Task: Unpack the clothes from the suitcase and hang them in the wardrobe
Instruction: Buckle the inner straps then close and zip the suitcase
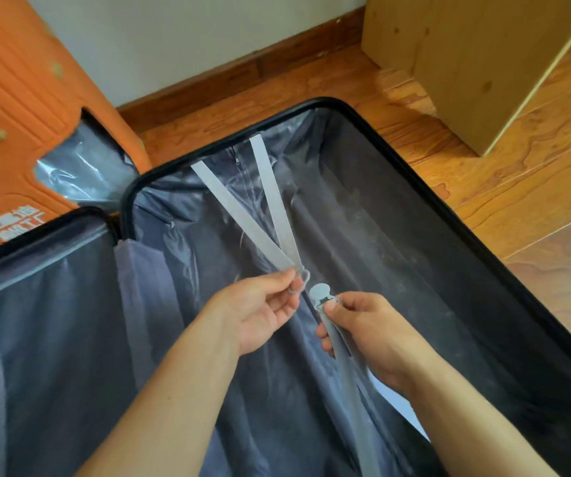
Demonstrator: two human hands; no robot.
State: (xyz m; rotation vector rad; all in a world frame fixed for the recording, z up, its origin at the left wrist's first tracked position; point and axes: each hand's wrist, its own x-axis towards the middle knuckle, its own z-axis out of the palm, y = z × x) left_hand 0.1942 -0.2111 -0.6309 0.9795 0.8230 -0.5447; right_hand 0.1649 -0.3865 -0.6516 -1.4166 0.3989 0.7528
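Orange hard-shell case [19,108] stands at the far left, ribbed on its face, with a patch of clear plastic film showing through a cut-out and a white label near its lower edge.

Just beside it the suitcase [449,215] lies open flat on the wooden floor [504,187]. Its rim is black and rounded at the corners. Both halves are lined with dark grey-blue fabric, and crinkled clear plastic film [180,256] covers much of the lining. The left half reaches the left edge of view; the right half fills the centre and runs toward the bottom right corner. No clothes can be made out inside it.

Two pale grey straps [242,215] run from the far edge of the right half and converge toward its middle, ending in a grey buckle ring [299,280]. The left hand [260,311] pinches this ring between thumb and fingertips, palm turned upward.

A second pair of grey straps [349,383] comes up from the near edge of the right half and ends in a grey buckle tab [320,294] with a rounded tip. The right hand [370,335] grips these straps just below the tab, fingers curled round them and thumb on top. Ring and tab are close together but apart.

A pale wooden cabinet [466,63] stands on the floor at the far right, by the wall [191,36] and its brown skirting board [242,74].
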